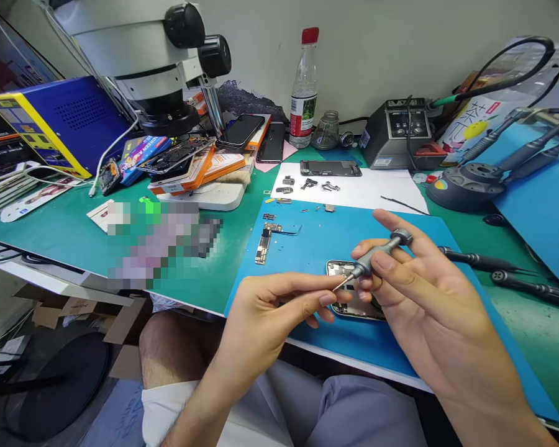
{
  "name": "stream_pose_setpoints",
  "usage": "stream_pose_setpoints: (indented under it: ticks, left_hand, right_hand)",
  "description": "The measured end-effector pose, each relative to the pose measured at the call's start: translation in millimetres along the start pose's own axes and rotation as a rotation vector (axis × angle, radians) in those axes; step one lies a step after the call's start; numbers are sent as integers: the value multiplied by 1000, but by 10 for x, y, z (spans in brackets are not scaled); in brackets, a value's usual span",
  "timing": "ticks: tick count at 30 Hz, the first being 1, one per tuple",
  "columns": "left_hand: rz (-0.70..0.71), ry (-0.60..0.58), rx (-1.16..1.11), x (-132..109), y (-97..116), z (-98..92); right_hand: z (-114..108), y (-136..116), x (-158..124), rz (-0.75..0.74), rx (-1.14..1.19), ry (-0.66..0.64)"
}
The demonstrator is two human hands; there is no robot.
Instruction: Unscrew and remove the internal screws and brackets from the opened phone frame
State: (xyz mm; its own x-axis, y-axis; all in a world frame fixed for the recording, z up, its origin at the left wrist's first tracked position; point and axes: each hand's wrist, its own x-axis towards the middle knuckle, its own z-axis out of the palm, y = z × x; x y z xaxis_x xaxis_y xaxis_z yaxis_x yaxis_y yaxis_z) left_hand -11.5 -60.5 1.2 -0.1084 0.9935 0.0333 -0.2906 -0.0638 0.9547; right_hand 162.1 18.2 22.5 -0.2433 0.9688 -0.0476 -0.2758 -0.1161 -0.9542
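My right hand (428, 279) holds a small grey precision screwdriver (370, 261), its thin bit slanting down to the left. At the bit's end, the thumb and index finger of my left hand (279, 304) are pinched together; whether a tiny screw is between them I cannot make out. Under both hands lies an opened phone housing (354, 304), partly hidden by my fingers, on a blue work mat (302, 248). Left of it on the mat is a narrow phone logic board (263, 245) with a dark flex cable.
A white sheet (377, 189) holds a phone screen part (330, 168) and small parts. Behind stand a bottle (304, 93), a glass jar (326, 130) and a soldering station (395, 133). A microscope (144, 62) overhangs the left. Tweezers (484, 259) lie right.
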Motion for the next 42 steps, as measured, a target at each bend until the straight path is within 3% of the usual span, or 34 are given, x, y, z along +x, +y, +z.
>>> stream_pose_setpoints:
  ticks: [4,7,9,11,15,25,42]
  left_hand:
    - [92,121,224,-77,42,10]
    - [287,272,629,-187,70,-21]
    - [410,268,854,-236,61,-58]
    - [443,193,951,-241,26,-90]
    - [408,101,1032,-165,-82,-90]
    - [467,183,1199,-145,-205,-31]
    - [476,204,1187,-126,-214,-3]
  right_hand:
    - [-30,-35,13,-38,3,35]
    - [-45,-2,-28,-347,-162,84]
    - [-44,55,-73,-611,-320,78]
    - [-37,111,-113,-739,-445,39]
    - [-24,161,-127,-712,-536,-57]
    - [-40,185,-119,-712,-619,-173]
    - [-86,221,-145,-663,-702,-116]
